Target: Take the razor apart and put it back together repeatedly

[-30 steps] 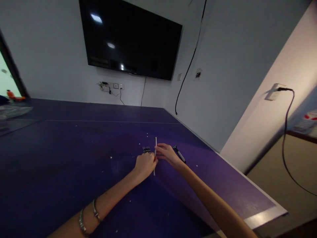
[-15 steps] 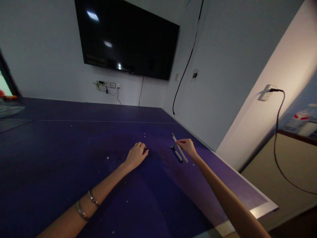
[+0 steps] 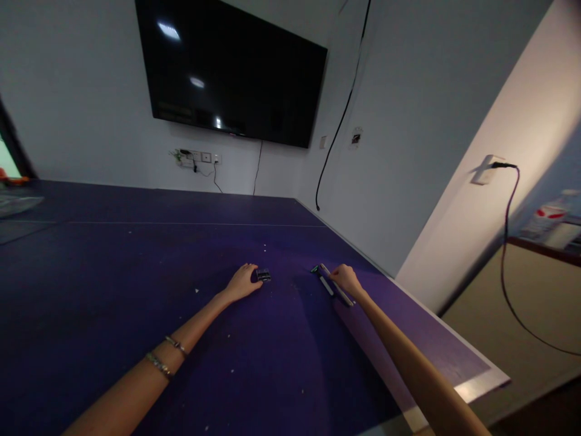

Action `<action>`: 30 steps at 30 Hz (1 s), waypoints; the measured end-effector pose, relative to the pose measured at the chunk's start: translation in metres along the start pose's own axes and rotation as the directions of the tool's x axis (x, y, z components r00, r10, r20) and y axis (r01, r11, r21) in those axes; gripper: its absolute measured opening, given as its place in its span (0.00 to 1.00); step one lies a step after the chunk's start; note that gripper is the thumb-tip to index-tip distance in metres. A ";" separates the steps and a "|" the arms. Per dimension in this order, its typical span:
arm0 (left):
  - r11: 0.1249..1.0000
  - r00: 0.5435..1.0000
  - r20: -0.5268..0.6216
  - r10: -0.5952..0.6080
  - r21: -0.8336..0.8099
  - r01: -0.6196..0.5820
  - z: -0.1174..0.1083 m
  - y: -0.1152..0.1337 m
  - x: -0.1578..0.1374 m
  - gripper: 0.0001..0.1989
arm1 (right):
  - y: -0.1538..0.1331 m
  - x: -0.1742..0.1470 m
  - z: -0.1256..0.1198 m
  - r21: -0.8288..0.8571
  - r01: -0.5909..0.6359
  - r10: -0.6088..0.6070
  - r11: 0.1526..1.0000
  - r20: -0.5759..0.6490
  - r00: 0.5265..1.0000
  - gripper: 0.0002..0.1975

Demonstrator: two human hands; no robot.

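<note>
Slanting both arms inward — spreading the left hand loosely at a dark case, pinching with the right hand a slim stick beside a razor.

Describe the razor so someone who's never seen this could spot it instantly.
Start at the big wall-mounted screen, then drop to the purple table. Right of centre in the view, find the right hand touching a long thin strip. The razor lies just left of that strip and, unlike it, has a wider head at its far end.
</note>
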State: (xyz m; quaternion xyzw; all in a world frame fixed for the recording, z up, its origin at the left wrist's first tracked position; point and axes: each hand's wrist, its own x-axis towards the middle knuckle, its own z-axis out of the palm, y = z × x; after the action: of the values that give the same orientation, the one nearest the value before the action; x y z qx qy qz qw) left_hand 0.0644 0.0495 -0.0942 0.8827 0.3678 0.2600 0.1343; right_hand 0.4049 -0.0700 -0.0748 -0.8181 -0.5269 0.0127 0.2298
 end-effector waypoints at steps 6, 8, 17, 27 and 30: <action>0.998 1.000 -0.017 0.021 -0.054 -0.021 -0.001 0.004 0.001 0.21 | 0.003 0.000 0.003 0.004 0.008 -0.008 1.000 0.016 1.000 0.10; 0.999 1.000 -0.001 0.019 -0.051 -0.019 0.000 0.004 0.001 0.20 | 0.004 0.000 0.003 0.010 0.007 -0.007 1.000 0.014 1.000 0.11; 0.996 1.000 0.010 -0.013 -0.092 0.014 -0.003 0.008 0.001 0.17 | 0.001 -0.002 0.003 0.026 0.019 -0.019 0.999 0.012 1.000 0.11; 0.972 0.991 -0.073 -0.116 -0.216 0.098 -0.006 0.016 -0.004 0.24 | -0.012 -0.003 -0.017 0.057 0.076 -0.073 0.996 -0.043 0.996 0.15; 0.972 0.995 -0.087 -0.046 -0.234 0.025 -0.013 0.033 -0.010 0.24 | -0.033 -0.010 -0.031 0.088 0.296 -0.295 0.951 -0.034 0.955 0.18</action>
State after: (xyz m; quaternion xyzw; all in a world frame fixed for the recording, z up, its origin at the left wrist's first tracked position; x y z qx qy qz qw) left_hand 0.0700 0.0204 -0.0729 0.8413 0.3563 0.3390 0.2246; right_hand 0.3806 -0.0792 -0.0361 -0.7188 -0.6399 -0.0061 0.2719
